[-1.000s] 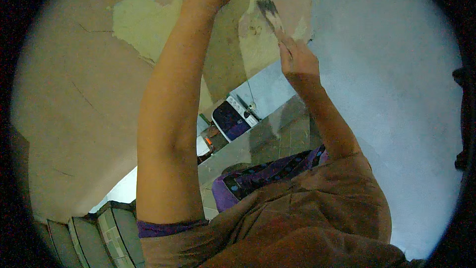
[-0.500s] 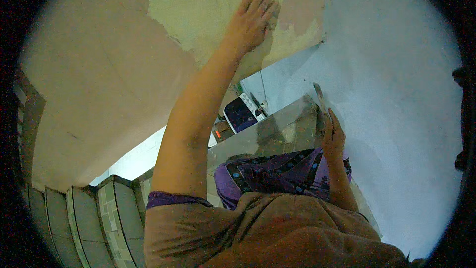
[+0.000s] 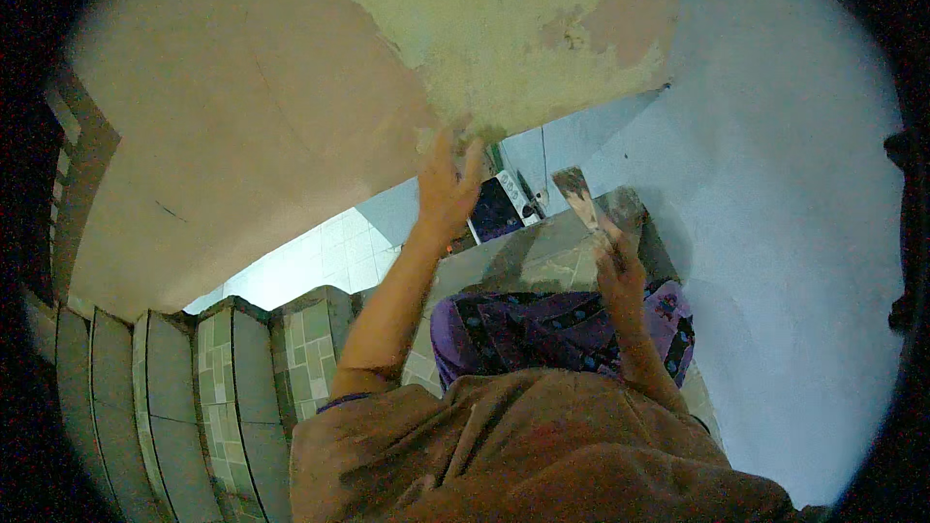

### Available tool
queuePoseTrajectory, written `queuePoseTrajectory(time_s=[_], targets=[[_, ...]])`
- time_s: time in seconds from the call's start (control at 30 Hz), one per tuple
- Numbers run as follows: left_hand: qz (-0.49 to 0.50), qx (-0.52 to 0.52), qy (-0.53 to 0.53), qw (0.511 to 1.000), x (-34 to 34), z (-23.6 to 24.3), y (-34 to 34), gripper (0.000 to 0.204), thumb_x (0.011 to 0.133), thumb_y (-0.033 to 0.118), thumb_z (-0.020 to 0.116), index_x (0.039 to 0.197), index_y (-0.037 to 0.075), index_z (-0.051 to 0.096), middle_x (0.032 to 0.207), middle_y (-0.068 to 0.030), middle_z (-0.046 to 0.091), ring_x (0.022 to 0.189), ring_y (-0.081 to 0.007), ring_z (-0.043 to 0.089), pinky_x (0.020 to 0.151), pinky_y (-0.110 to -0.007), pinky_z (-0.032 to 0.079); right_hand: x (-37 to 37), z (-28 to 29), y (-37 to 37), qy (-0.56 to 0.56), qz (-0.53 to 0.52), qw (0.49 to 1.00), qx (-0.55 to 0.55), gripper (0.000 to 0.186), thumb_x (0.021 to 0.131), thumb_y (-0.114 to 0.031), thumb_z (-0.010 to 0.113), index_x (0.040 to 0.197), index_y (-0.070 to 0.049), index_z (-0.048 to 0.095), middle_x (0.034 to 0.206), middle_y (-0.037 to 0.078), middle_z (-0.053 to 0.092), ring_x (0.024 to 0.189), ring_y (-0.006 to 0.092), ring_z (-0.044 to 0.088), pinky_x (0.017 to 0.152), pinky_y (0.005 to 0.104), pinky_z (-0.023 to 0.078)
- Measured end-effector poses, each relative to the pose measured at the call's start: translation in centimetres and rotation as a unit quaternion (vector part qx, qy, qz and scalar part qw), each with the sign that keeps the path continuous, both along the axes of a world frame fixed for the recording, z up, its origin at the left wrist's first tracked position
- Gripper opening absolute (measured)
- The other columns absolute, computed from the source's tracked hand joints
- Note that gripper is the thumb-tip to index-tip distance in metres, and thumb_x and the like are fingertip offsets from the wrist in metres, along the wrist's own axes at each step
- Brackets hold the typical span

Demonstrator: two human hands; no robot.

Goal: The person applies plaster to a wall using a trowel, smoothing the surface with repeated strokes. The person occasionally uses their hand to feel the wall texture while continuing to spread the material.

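My left hand (image 3: 450,184) is raised at the lower edge of the tan wall (image 3: 242,116), just under a pale yellowish patch (image 3: 504,39) where the paint has come off. Its fingers are spread and somewhat blurred, and nothing shows in them. In my right hand (image 3: 622,266), held low in front of my lap, is a scraper (image 3: 575,192) with a flat, stained blade pointing up and away from me. My fingers wrap round its handle, which is partly hidden. The scraper is apart from the wall.
Tiled stairs (image 3: 218,368) run down at the left. A stone-tiled ledge (image 3: 552,257) lies beyond my purple patterned clothing (image 3: 542,334). Farther below stands a white appliance with a dark top (image 3: 501,208). A bluish-white wall (image 3: 785,213) rises at the right.
My left hand has come down from the bare patch to the wall's lower edge. The right hand has shifted left, turning the scraper so its blade shows broadside.
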State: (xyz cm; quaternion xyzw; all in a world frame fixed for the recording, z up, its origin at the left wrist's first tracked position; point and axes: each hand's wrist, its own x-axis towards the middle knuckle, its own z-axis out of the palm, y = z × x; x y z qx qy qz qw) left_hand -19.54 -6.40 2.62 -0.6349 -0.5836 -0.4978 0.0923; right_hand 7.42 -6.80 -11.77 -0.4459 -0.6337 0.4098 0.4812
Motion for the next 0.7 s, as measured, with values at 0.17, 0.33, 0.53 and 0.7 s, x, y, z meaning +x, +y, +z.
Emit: queuePoseTrajectory(time_s=[0.17,0.33,0.53,0.7], targets=[[-0.143,-0.151,-0.373,0.904,3.8,-4.4,-1.2,0.041,0.104,0.033,0.051,0.126,0.0,0.06,0.118,-0.0161,0.068,0.107,-0.025,0.066,0.094,-0.036,0.05,-4.9,4.4,0.6,0.021,0.034,0.986,0.163,0.043,0.097,-0.014,0.06,0.138,-0.001,0.054,0.134,0.023,0.06,0.122,0.0361,0.06,0.103,0.0403,0.047],[-0.156,-0.13,-0.463,0.863,3.8,-3.5,-1.1,0.04,0.105,0.034,0.049,0.121,-0.001,0.062,0.11,-0.011,0.068,0.099,-0.0171,0.066,0.089,-0.032,0.052,-9.1,6.7,-0.2,0.032,0.055,0.989,0.133,0.044,0.096,-0.012,0.061,0.138,-0.003,0.052,0.13,0.024,0.06,0.119,0.0397,0.059,0.102,0.0421,0.046],[-0.111,-0.083,-0.469,0.872,2.2,-4.2,-1.2,0.026,0.103,0.022,0.052,0.105,0.001,0.066,0.089,-0.0038,0.067,0.082,-0.0112,0.06,0.077,-0.028,0.049,-12.0,6.3,-1.9,0.216,0.271,0.931,-0.116,0.024,0.104,-0.018,0.053,0.123,-0.003,0.048,0.081,0.006,0.057,0.045,0.01,0.047,0.039,0.0261,0.036],[-0.06,-0.062,-0.43,0.898,0.8,-5.0,-0.8,0.024,0.104,0.025,0.05,0.105,0.004,0.061,0.091,-0.0086,0.069,0.078,-0.0144,0.064,0.07,-0.028,0.051,-13.2,5.3,-1.3,0.252,0.326,0.882,-0.228,0.024,0.109,-0.033,0.047,0.112,-0.01,0.051,0.068,0.002,0.05,0.045,0.0077,0.041,0.04,0.0253,0.032]])
